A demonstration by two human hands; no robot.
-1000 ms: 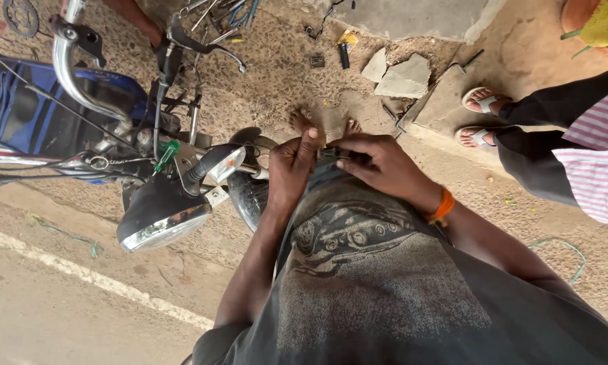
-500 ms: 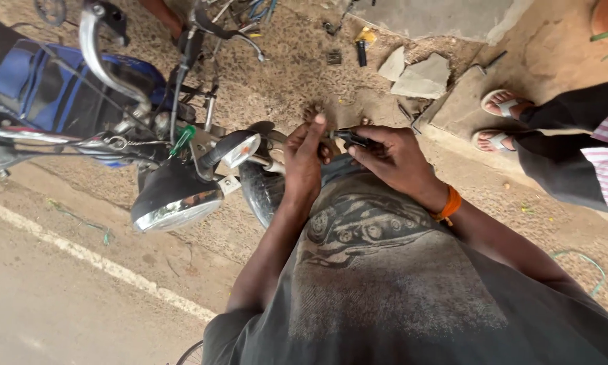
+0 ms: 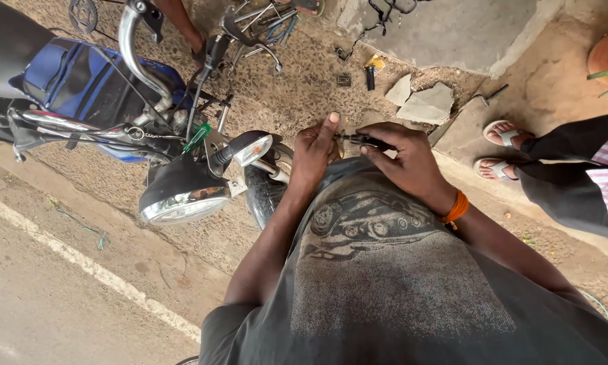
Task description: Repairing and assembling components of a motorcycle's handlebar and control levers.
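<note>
Over the front of a motorcycle, my right hand (image 3: 402, 162) grips a dark screwdriver (image 3: 359, 140) by its handle, with the tip pointing left. Its tip meets my left hand (image 3: 312, 157), whose fingers are closed around something small that I cannot make out. Just left of that hand sit the turn signal (image 3: 251, 148) and the round headlight (image 3: 182, 194). The front tyre (image 3: 263, 192) shows below the left hand. An orange band circles my right wrist. My grey printed shirt fills the lower view.
The chrome handlebar (image 3: 138, 57) and blue tank (image 3: 81, 74) lie at upper left. Another person's sandalled feet (image 3: 503, 149) stand at right. Loose tools (image 3: 371, 71) and broken stone (image 3: 425, 105) lie on the gravel near a concrete slab. A white painted line crosses the road at lower left.
The view has shifted, so the motorcycle sits further right and lower. My left thumb has straightened upward while both hands stay together at the screwdriver.
</note>
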